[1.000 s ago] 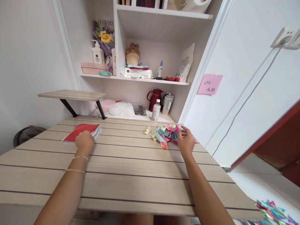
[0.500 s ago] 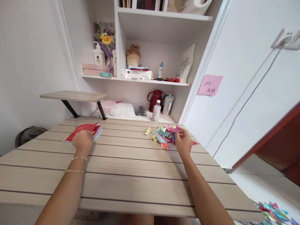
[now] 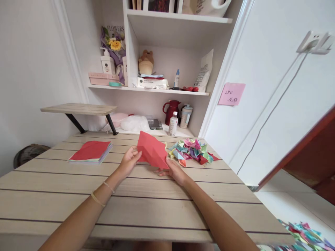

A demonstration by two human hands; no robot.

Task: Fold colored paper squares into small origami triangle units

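A red sheet of paper (image 3: 152, 150) is held up over the middle of the table, tilted and slightly bent. My left hand (image 3: 130, 158) pinches its left edge, thumb in front. At the lower right corner my right hand (image 3: 175, 170) grips the sheet, with some fingers underneath it. Just beyond the right hand lies a pile of folded paper pieces (image 3: 193, 151) in many colours. A stack of coloured paper (image 3: 90, 152), red on top, rests on the table to the left.
The slatted wooden table (image 3: 146, 209) carries a small raised shelf (image 3: 78, 108) at the back left. Behind stand a bottle (image 3: 173, 124), a red jug (image 3: 171, 112) and a tumbler (image 3: 186, 116). More folded paper (image 3: 306, 233) lies lower right, beyond the table edge.
My left hand has come from the stack to the middle, bringing a red sheet. My right hand has moved left from the pile and now grips the sheet too.
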